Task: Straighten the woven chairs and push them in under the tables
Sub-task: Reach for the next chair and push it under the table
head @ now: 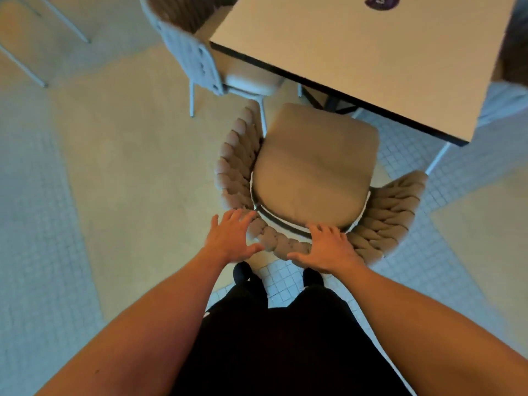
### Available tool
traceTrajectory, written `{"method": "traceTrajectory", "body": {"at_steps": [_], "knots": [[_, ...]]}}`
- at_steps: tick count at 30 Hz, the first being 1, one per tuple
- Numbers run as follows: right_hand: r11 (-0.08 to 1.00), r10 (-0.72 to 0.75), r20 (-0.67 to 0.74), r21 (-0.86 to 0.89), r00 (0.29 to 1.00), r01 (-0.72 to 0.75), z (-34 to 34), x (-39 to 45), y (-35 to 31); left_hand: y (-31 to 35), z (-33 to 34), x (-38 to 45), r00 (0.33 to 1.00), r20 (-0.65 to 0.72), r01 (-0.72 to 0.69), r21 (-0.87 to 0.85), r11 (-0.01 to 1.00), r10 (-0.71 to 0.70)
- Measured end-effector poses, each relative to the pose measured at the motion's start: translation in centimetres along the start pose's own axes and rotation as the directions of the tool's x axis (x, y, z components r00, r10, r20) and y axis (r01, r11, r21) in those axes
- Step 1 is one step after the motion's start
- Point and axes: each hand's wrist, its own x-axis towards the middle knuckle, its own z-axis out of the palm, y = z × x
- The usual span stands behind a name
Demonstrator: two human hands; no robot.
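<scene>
A beige woven chair (311, 172) with a padded seat stands right in front of me, its seat front just at the edge of the white table (371, 58). Its braided backrest (285, 244) curves toward me. My left hand (231, 235) lies on the backrest's left part with fingers spread. My right hand (328, 247) rests flat on the backrest's right part, fingers apart and thumb out. Neither hand is wrapped around the braid. A second woven chair (200, 61) stands at the table's left side, its seat partly under the tabletop.
The table has a black edge and a dark base (328, 101) under it, and a purple sticker (381, 2) on top. Thin metal legs of other furniture (43, 38) show at upper left. The floor is beige slabs and small white tiles. My dark trousers and shoes are below.
</scene>
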Motion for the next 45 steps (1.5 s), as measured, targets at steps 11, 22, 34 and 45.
{"method": "traceTrajectory", "body": {"at_steps": [11,22,34,45], "knots": [[0.978,0.140,0.149,0.134,0.979,-0.160,4.3,0.3,0.5,0.2,2.8,6.4,0.949,0.222,-0.266,0.186,0.946,0.223],[0.990,0.127,0.071,0.054,0.989,-0.130,7.2,1.2,1.4,0.9,3.7,6.3,0.950,0.199,-0.297,0.357,0.885,0.239],[0.988,0.131,0.078,0.066,0.988,-0.137,8.1,-0.6,-0.7,0.6,2.2,5.3,0.960,0.174,-0.273,0.407,0.871,0.220],[0.985,0.152,0.047,0.075,0.987,-0.155,3.7,2.9,1.3,1.6,0.1,10.5,0.965,0.107,-0.261,0.383,0.886,0.238]]}}
